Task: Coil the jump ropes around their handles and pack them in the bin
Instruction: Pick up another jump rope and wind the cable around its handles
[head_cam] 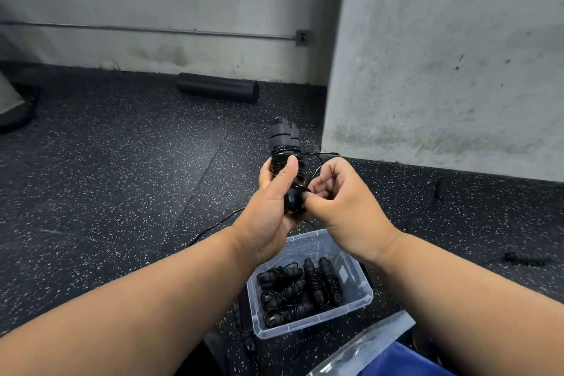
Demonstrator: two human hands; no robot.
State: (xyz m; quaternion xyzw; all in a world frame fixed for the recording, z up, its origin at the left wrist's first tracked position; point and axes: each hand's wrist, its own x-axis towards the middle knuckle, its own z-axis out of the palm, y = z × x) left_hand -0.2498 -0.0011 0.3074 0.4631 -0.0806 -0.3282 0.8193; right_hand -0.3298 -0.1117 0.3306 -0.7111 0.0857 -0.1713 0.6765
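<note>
Soft, even light falls from above me; shadows stay faint. My wide lens bends the wall [457,55] and floor [106,177] edges, corners slightly soft.

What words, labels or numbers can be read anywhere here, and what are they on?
None can be read.
The clear bin has a dark patch on its wall, perhaps a label, too blurred to read.
The jump rope handles held in the left hand show no print.
The wall outlet carries no legible marking.
</note>
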